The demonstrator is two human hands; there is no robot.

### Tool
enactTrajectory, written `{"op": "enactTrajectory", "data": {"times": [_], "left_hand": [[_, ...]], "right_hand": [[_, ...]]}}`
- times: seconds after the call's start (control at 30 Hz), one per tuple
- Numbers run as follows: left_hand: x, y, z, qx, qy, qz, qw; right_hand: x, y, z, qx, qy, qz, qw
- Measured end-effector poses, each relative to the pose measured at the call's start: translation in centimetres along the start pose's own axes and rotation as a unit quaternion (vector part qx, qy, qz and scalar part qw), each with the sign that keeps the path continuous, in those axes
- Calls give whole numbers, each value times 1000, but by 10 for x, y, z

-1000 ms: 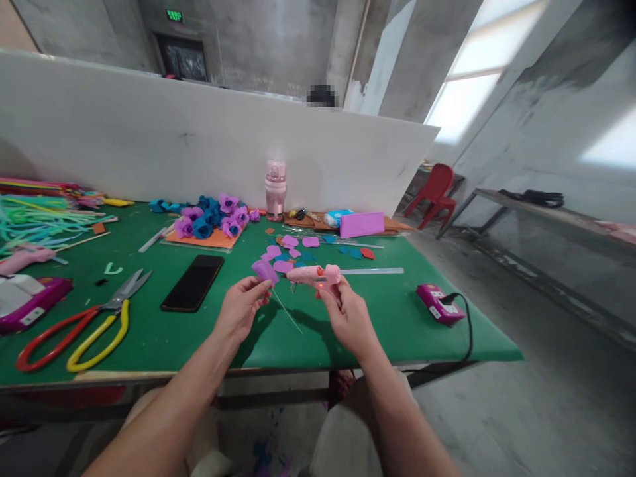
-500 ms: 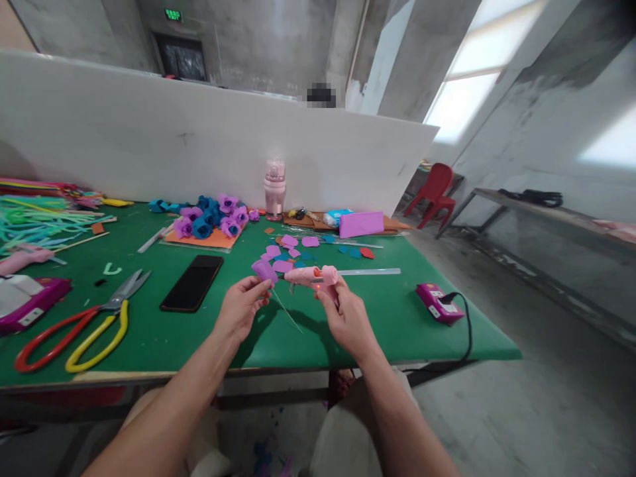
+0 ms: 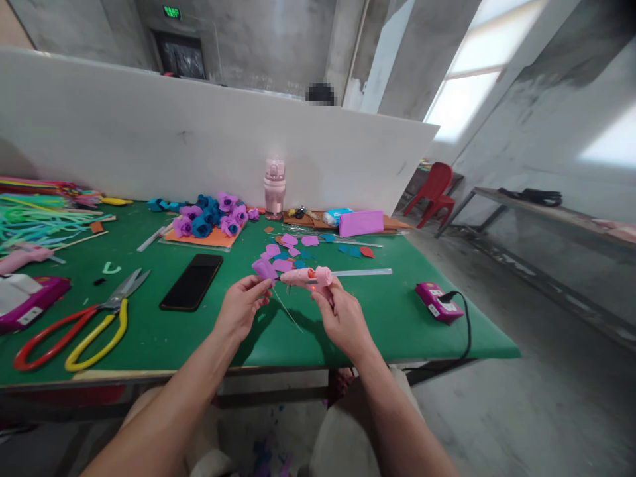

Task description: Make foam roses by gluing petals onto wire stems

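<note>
Behind the worktop's [image 3: 387, 334] front edge, the left hand [image 3: 241, 308] pinches purple paper [image 3: 264, 267], likely light and crushable, low down; the right hand [image 3: 342, 317] grips a glue gun [image 3: 298, 277], nozzle contact unclear.

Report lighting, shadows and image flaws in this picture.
Head view: glare washes out the bright white window at upper right; head view: dark shadows lie on the green-covered table near the bare left hand and bare right hand; head view: pixelation masks a head above the white upright panel.

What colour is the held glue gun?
The glue gun in the right hand is pink; head view.
</note>
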State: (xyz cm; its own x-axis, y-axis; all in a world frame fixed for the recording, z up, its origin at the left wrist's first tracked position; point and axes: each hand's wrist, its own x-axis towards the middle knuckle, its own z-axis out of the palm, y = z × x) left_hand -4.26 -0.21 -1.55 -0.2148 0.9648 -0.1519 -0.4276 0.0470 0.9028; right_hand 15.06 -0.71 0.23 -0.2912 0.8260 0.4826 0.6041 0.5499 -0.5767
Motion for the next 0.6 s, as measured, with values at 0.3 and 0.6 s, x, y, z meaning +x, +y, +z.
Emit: {"op": "enactTrajectory", "data": {"times": [0.3, 0.6], "left_hand": [[0, -1, -1, 3, 2, -3, 1000], [0, 0, -1, -13, -4, -8, 1000]], "right_hand": [[0, 2, -1, 19, 18, 2, 1000], [4, 11, -1, 111, 14, 55, 992]]}}
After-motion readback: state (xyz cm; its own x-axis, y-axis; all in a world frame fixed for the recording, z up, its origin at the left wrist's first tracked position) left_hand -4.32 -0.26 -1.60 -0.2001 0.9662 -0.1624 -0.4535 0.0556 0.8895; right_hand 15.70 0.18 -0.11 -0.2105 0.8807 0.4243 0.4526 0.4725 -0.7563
